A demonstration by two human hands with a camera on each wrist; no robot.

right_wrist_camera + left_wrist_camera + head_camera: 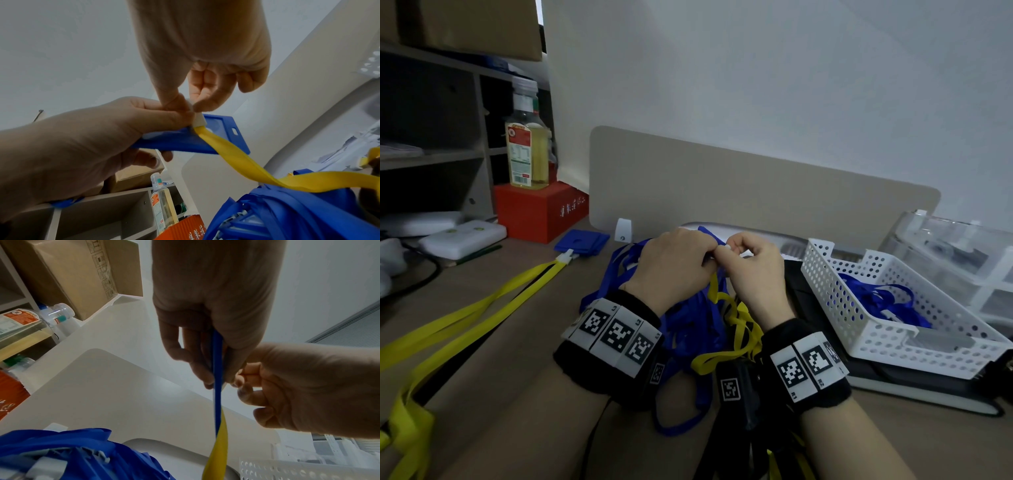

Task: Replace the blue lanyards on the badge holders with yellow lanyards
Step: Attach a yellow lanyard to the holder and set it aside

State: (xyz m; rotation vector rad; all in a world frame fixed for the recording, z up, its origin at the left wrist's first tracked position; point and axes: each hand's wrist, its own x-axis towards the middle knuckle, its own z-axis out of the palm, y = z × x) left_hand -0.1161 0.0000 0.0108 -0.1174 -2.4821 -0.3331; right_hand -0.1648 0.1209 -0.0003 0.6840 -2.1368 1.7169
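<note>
Tabletop [524, 342]: brown surface; it carries all the things below.
White basket [887, 329]: perforated plastic, at the right side; blue lanyards [883, 298] lie inside it.
Pile of blue lanyards [688, 329]: heaped on the tabletop under both wrists, with yellow straps mixed in.
Yellow lanyards [465, 318]: laid long across the left part of the tabletop.
Oil bottle [528, 137]: upright on a red box [541, 212], far left.
Left hand [82, 142]: the fingers are curled around a blue badge holder [218, 138], held above the pile.
Right hand [197, 53]: thumb and forefinger pinch the white clip [199, 121] of a yellow lanyard [246, 165] at the top edge of the holder.
</note>
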